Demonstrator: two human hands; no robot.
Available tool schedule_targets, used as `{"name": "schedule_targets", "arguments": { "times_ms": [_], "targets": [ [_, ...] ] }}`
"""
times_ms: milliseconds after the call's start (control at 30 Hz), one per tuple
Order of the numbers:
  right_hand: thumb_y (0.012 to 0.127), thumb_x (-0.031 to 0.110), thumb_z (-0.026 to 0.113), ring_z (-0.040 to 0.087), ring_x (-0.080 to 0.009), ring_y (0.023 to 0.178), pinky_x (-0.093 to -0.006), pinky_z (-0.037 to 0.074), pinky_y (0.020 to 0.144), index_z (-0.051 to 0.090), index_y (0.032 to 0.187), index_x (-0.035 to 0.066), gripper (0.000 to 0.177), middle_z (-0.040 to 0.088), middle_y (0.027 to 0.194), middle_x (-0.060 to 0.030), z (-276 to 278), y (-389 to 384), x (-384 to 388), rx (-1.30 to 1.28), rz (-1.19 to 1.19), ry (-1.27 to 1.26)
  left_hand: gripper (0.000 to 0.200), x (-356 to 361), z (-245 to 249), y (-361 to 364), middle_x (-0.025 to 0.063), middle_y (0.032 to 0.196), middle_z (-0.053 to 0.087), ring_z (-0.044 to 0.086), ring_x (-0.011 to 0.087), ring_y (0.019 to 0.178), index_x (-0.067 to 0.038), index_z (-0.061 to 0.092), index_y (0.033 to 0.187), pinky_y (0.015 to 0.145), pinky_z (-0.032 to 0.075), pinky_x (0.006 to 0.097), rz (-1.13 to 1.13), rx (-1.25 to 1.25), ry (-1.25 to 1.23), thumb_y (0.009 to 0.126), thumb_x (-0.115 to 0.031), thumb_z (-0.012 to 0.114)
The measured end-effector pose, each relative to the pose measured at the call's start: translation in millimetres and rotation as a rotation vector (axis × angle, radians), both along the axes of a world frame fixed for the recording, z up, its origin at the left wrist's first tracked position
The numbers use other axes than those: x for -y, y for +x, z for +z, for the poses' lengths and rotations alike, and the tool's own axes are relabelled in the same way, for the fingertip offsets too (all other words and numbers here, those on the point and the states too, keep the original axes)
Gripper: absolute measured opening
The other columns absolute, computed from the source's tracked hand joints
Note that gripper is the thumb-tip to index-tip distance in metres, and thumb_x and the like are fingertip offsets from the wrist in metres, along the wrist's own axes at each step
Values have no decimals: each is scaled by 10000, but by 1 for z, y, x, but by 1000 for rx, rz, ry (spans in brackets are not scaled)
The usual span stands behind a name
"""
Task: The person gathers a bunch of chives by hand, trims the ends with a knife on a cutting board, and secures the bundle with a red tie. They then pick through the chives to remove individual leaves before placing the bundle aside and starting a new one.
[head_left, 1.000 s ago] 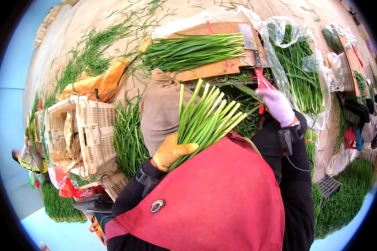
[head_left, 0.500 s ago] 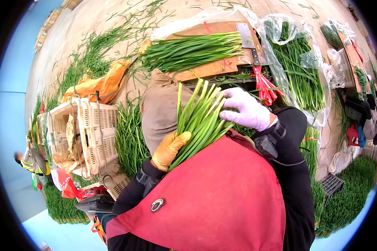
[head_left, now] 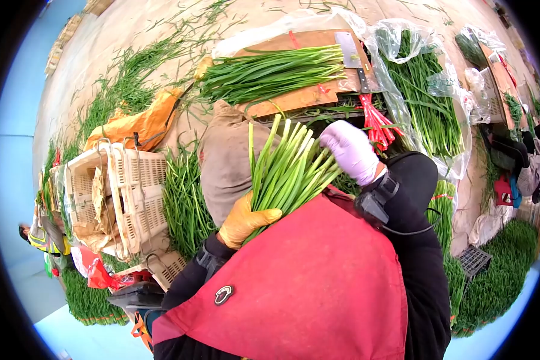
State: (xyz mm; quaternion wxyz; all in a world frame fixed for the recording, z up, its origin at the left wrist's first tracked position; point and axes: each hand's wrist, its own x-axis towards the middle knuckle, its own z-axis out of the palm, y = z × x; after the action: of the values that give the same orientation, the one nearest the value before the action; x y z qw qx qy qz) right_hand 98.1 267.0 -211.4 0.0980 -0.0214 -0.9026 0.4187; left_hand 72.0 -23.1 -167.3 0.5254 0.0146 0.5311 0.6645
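Note:
A loose bunch of green stalks (head_left: 291,171) lies across my lap, its pale ends pointing up and away from me. My left hand (head_left: 246,221), in a yellow glove, is wrapped round the lower part of the bunch. At the right side of the pale ends is my right hand (head_left: 349,151), in a light purple glove, with its fingers curled; whatever is between the fingertips is too small to make out. Beyond the hands, more long stalks (head_left: 273,72) lie on a wooden board (head_left: 270,108) beside a cleaver (head_left: 349,51).
Red ties (head_left: 378,123) hang from the board's edge. A plastic-wrapped pile of stalks (head_left: 423,96) lies to the right. On the left are a cream crate (head_left: 141,192), an orange sack (head_left: 141,123) and a stalk heap (head_left: 186,198). A person (head_left: 42,237) is at the far left.
My right hand has gone from spread fingers over the bunch to curled fingers at its right side. My left thumb now reaches further across the stalks, and the pale ends are more fanned out.

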Motion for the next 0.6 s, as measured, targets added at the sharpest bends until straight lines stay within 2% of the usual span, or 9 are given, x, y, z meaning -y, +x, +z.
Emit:
{"name": "schedule_targets", "arguments": {
  "times_ms": [33, 67, 133, 167, 200, 267, 400, 467, 600],
  "targets": [
    [864, 113, 633, 613, -318, 697, -378, 507, 630, 615, 856, 46, 70, 596, 772, -118, -1, -2, -10, -48, -68, -52, 636, 2, -4, 1, 52, 1272, 596, 551, 126, 1127, -5, 470, 1373, 998, 419, 291, 18, 16, 18, 825, -153, 758],
    [926, 58, 594, 611, -138, 656, -278, 496, 609, 622, 917, 15, 53, 627, 775, -58, -8, -1, -26, 0, -182, -186, 642, 3, -6, 1, 55, 1278, 595, 552, 131, 1136, -7, 465, 1378, 1005, 418, 295, 36, 32, 36, 824, -133, 763],
    [968, 96, 571, 573, -102, 604, -234, 467, 544, 613, 946, 30, 82, 624, 771, -32, -12, 4, -82, -62, -412, -428, 635, 6, -7, 0, 54, 1271, 598, 552, 130, 1133, -7, 470, 1373, 1002, 419, 293, 46, 20, 24, 823, -133, 763],
    [989, 147, 565, 550, -71, 579, -195, 437, 512, 617, 974, 37, 122, 625, 788, -28, -26, 11, -117, -177, -580, -155, 632, 8, -8, 0, 54, 1267, 600, 551, 130, 1132, -7, 473, 1370, 1001, 420, 293, 56, 14, 16, 823, -133, 763],
    [995, 183, 568, 538, -40, 577, -169, 410, 493, 632, 1017, 42, 157, 627, 766, -22, 0, 20, -129, -158, -727, -378, 632, 11, -10, 0, 54, 1267, 600, 552, 131, 1132, -7, 475, 1370, 1001, 420, 293, 74, 43, 29, 823, -133, 764],
    [985, 181, 580, 526, -29, 563, -169, 402, 492, 653, 1048, 23, 186, 634, 707, 2, 6, 47, -167, -167, -808, -255, 631, 14, -12, -1, 55, 1266, 600, 552, 133, 1131, -8, 478, 1369, 1001, 421, 294, 108, 99, 55, 822, -134, 767],
    [934, 84, 596, 620, -97, 705, -218, 500, 677, 664, 1074, 4, 175, 653, 785, -36, 17, 83, -153, 492, -177, -316, 621, 14, -10, -3, 52, 1257, 602, 557, 132, 1117, -9, 484, 1361, 995, 427, 296, 127, 61, 64, 826, -149, 766],
    [875, 93, 651, 630, -149, 897, -297, 506, 821, 674, 1101, 8, 243, 676, 938, -67, 33, 73, -114, 414, 251, 142, 625, 12, -7, -2, 52, 1254, 603, 559, 131, 1112, -8, 486, 1358, 991, 429, 298, 125, 76, 71, 823, -161, 771],
    [895, 55, 633, 578, -169, 1131, -308, 452, 982, 590, 1288, 41, 395, 602, 1271, -72, 35, 34, -58, 255, 46, -527, 636, 10, -5, 1, 55, 1255, 605, 562, 134, 1115, -5, 480, 1361, 994, 431, 303, 96, 17, 54, 815, -145, 774]
  ]
}}
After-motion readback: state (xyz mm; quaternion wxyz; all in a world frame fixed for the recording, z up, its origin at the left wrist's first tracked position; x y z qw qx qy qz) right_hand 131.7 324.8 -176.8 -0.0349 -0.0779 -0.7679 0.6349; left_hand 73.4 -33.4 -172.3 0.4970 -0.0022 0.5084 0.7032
